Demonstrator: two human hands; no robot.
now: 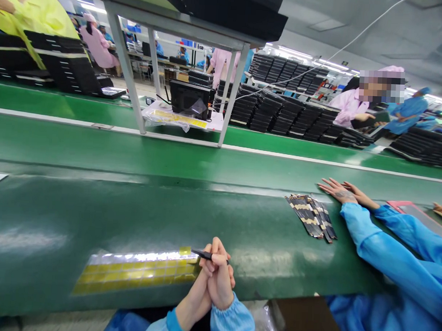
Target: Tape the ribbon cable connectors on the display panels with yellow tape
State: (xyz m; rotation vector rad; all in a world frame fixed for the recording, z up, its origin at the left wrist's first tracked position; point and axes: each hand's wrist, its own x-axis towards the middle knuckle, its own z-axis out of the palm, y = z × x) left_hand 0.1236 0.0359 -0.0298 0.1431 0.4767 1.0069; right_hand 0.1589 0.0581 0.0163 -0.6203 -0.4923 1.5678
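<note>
My right hand (219,275) is closed around black tweezers (204,254), whose tips point left. Pressed against it is my left hand (202,284), its fingers curled in; what they hold, if anything, is hidden. Both hands are just above the green bench near its front edge. To their left lies a clear sheet (137,273) with rows of yellow tape pieces. One small yellow square (185,250) shows right at the tweezer tips, by the sheet's upper right corner; I cannot tell whether the tips grip it.
A fan of dark strips (312,217) lies on the bench (131,215) at right, beside a co-worker's hands (342,191) and blue sleeves. A metal rack (233,95) stands on the green line behind. Stacked black panels (278,112) and other workers are beyond.
</note>
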